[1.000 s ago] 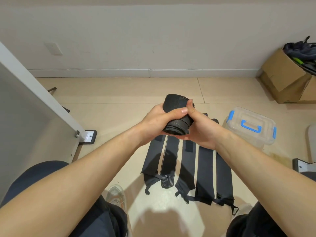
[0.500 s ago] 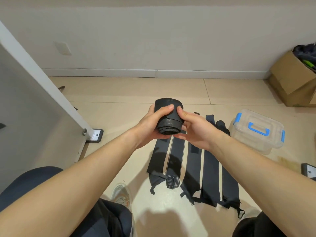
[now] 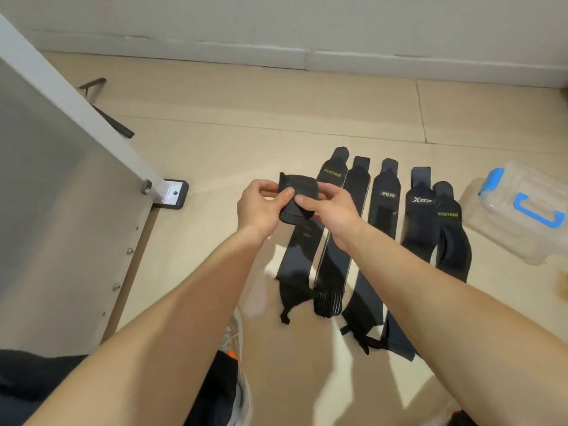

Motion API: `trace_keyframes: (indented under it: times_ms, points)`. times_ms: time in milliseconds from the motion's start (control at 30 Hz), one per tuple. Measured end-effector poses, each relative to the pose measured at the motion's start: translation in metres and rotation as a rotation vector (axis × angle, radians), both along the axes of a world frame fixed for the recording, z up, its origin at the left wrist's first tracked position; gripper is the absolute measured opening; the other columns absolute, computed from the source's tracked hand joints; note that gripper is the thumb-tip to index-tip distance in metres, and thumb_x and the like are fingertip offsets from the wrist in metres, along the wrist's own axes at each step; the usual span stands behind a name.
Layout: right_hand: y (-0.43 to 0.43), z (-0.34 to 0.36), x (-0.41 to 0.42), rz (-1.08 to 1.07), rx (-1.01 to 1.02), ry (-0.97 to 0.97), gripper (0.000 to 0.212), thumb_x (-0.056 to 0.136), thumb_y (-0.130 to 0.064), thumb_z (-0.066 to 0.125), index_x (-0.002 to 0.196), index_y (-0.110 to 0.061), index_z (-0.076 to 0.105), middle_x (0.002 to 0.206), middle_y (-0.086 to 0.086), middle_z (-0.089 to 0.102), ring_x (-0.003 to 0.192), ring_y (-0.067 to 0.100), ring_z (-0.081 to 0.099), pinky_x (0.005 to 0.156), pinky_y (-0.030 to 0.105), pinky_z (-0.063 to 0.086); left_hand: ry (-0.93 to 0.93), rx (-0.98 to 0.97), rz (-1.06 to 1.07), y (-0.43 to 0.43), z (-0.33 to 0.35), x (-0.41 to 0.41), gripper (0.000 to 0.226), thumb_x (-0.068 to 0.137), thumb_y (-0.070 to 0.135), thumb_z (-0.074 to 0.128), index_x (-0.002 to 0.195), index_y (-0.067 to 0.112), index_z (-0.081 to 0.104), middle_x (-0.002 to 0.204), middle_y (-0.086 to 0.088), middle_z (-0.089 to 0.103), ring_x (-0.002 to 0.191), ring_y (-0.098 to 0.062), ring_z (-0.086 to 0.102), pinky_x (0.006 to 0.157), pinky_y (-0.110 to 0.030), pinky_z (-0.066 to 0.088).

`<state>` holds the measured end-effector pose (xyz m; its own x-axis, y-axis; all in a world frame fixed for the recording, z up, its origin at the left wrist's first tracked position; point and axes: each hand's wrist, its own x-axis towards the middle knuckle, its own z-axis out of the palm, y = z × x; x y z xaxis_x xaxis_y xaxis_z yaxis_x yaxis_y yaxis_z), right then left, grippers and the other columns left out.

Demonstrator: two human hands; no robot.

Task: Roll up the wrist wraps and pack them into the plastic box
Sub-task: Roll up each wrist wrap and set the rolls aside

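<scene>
Wrist wrap roll [image 3: 297, 202]: it is hanging in the air between both hands, well to the left of the plastic box [image 3: 491, 222].
Left hand [image 3: 261, 207]: its thumb and curled fingers are pinching the roll's left side.
Right hand [image 3: 333, 207]: it is gripping the right side, thumb pressing on a loose-looking flap.
Flat wraps [image 3: 385, 207]: several are lying side by side on the floor left of the box, the last one just beside it.
Unrolling risk: the outer tail is looking unfastened to me. If either pinch slackens, the roll is likely springing open.
Box risk: the lid is seemingly sitting on, so opening it one-handed is inviting a dropped roll.
Hidden: the box's right side is running out of view, and I cannot tell whether its blue latch [image 3: 493, 182] is clipped. The right forearm is covering some strips' near ends.
</scene>
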<state>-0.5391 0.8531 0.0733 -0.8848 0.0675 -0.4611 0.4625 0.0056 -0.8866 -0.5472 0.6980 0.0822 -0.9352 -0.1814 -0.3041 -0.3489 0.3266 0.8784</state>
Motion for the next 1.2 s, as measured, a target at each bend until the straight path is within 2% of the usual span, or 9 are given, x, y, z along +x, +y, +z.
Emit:
trace_keyframes:
  times_ms: [100,200,300,533,700,833,967,1033,1200]
  points:
    - [-0.016,-0.046,-0.027,0.027,0.115,-0.042,0.055,0.071,-0.024,0.090,0.121,-0.017,0.066,0.113,0.001,0.074,0.105,0.019,0.071,0.093,0.040,0.059,-0.040,-0.021,0.036,-0.011,-0.047,-0.020,0.029,0.093,0.027,0.073,0.119,0.016,0.067,0.106,0.006,0.068,0.104,-0.014,0.064,0.094,-0.028,0.049]
    - [-0.035,-0.082,-0.050,0.052,0.203,-0.070,0.057,0.075,-0.019,0.088,0.124,-0.018,0.059,0.111,-0.006,0.066,0.096,0.005,0.062,0.074,0.021,0.050,-0.111,0.017,0.072,-0.023,-0.090,-0.039,0.023,0.096,0.019,0.067,0.118,0.021,0.066,0.112,0.008,0.069,0.110,-0.013,0.064,0.099,-0.033,0.052]
    - [-0.051,-0.119,-0.070,0.085,0.269,-0.070,0.055,0.078,-0.007,0.084,0.121,-0.020,0.052,0.101,-0.010,0.059,0.090,0.002,0.057,0.066,0.016,0.044,-0.179,0.055,0.101,-0.033,-0.127,-0.057,0.026,0.097,0.012,0.060,0.120,0.021,0.065,0.117,0.008,0.068,0.111,-0.009,0.064,0.100,-0.033,0.053]
    - [-0.076,-0.171,-0.080,0.097,0.351,-0.014,0.057,0.076,-0.022,0.086,0.117,-0.022,0.047,0.115,-0.004,0.054,0.090,0.001,0.055,0.068,0.016,0.041,-0.214,0.107,0.170,-0.044,-0.182,-0.075,0.031,0.096,0.006,0.057,0.114,0.031,0.058,0.124,0.014,0.065,0.119,-0.009,0.061,0.106,-0.041,0.051]
    - [-0.070,-0.165,-0.072,0.158,0.327,-0.027,0.077,0.077,-0.031,0.087,0.140,-0.019,0.043,0.139,0.000,0.049,0.117,0.013,0.054,0.090,0.025,0.044,-0.214,0.102,0.230,-0.041,-0.172,-0.072,0.036,0.093,0.002,0.053,0.120,0.023,0.061,0.121,0.010,0.066,0.113,-0.009,0.062,0.098,-0.026,0.050]
    - [-0.040,-0.144,-0.052,0.125,0.351,-0.101,0.076,0.085,-0.020,0.080,0.149,-0.019,0.038,0.139,0.001,0.047,0.117,0.013,0.051,0.092,0.027,0.044,-0.335,0.088,0.466,-0.040,-0.164,-0.046,0.029,0.091,0.013,0.049,0.105,0.034,0.062,0.120,0.001,0.068,0.112,-0.023,0.065,0.094,-0.036,0.055]
    - [0.003,-0.137,-0.014,0.056,0.416,-0.271,0.047,0.098,-0.018,0.065,0.140,-0.018,0.047,0.118,0.000,0.060,0.105,0.015,0.059,0.086,0.027,0.048,-0.537,-0.045,0.216,-0.024,-0.163,-0.007,0.024,0.098,0.020,0.053,0.119,0.021,0.064,0.120,-0.007,0.066,0.113,-0.031,0.063,0.100,-0.047,0.055]
    - [0.018,-0.143,0.010,0.061,0.395,-0.365,0.035,0.100,-0.017,0.060,0.134,-0.016,0.054,0.111,0.000,0.064,0.101,0.016,0.066,0.092,0.033,0.056,-0.615,-0.093,0.073,-0.012,-0.164,0.015,0.023,0.101,0.022,0.053,0.121,0.016,0.063,0.121,-0.010,0.064,0.112,-0.032,0.061,0.100,-0.046,0.054]
    - [0.015,-0.164,0.056,0.162,0.351,-0.482,0.040,0.101,-0.014,0.057,0.141,-0.015,0.055,0.122,0.006,0.067,0.106,0.022,0.069,0.098,0.044,0.058,-0.675,-0.181,-0.078,0.008,-0.176,0.053,0.041,0.100,0.022,0.059,0.137,0.011,0.047,0.127,-0.008,0.053,0.109,-0.026,0.051,0.096,-0.036,0.049]
